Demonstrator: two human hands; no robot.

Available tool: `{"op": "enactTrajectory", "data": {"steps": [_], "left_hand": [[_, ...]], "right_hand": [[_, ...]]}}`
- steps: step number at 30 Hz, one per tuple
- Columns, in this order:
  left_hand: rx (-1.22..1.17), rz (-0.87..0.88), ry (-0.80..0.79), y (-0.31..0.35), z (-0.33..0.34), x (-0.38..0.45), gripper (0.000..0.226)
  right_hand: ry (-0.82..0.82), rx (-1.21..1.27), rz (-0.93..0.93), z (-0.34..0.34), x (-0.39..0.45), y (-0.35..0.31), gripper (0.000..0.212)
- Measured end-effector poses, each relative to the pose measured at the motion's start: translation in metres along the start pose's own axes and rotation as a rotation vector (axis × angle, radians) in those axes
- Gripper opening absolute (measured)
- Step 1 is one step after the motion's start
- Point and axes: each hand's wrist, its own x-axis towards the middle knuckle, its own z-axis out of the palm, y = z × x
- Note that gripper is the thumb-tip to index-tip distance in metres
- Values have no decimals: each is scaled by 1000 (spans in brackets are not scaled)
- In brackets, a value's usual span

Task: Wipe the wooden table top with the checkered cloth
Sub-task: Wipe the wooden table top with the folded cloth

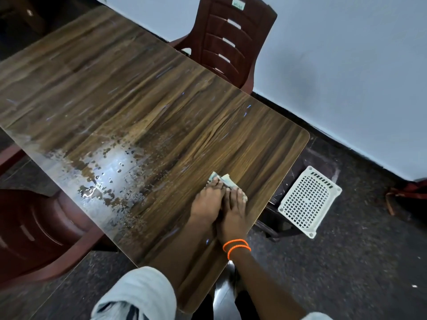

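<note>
The wooden table top (pixel 138 100) fills the middle of the view, with a wet, shiny patch (pixel 108 172) near its left edge. A small folded checkered cloth (pixel 225 179) lies near the table's right corner. My left hand (pixel 206 202) and my right hand (pixel 233 209) press flat on the cloth side by side, covering most of it. Only its far edge peeks out beyond my fingertips. Orange bands circle my right wrist.
A dark red plastic chair (pixel 231 38) stands at the table's far side by the wall. Another red chair (pixel 34 232) sits at the left. A white perforated basket (pixel 309 199) lies on the dark floor right of the table.
</note>
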Motion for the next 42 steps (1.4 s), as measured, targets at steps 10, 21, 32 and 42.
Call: {"op": "enactTrajectory", "data": {"steps": [10, 21, 32, 42], "left_hand": [[-41, 67, -69, -15, 24, -105, 44], [-63, 56, -27, 23, 16, -73, 40], [-50, -90, -12, -69, -7, -89, 40], [-121, 45, -76, -16, 33, -175, 41]], "right_hand": [[-70, -12, -148, 4, -106, 2, 74], [-21, -26, -75, -10, -68, 33, 69], [-84, -35, -139, 30, -64, -52, 71], [-137, 13, -119, 9, -167, -10, 75]]}}
